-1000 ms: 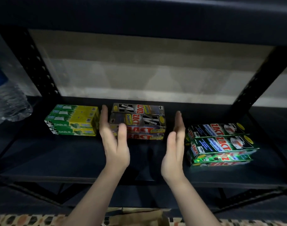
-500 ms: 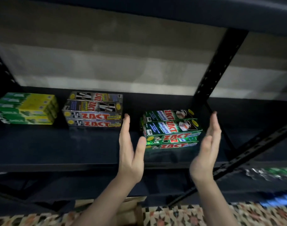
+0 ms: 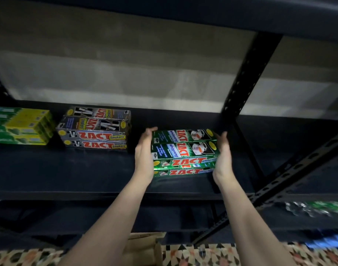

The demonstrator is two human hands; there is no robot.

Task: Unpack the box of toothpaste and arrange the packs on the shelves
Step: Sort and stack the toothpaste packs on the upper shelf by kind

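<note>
A stack of green Zact whitening toothpaste packs (image 3: 183,150) sits on the dark shelf (image 3: 87,169), right of centre. My left hand (image 3: 145,150) presses flat against the stack's left end with straight fingers. My right hand (image 3: 222,156) presses flat against its right end. A grey stack of Zact smokers' packs (image 3: 95,129) stands to the left. Further left lies a yellow-green stack of packs (image 3: 20,125). The cardboard box (image 3: 145,248) shows partly at the bottom, between my forearms.
A black perforated upright (image 3: 243,79) rises just right of the green stack, with a diagonal brace (image 3: 298,169) below it. Wrapped bottles (image 3: 315,208) lie blurred on the right. Patterned floor tiles (image 3: 202,254) show at the bottom.
Both hands left the sides of the grey stack, moved right and forward, and now press on the two ends of the green stack. The view swung right.
</note>
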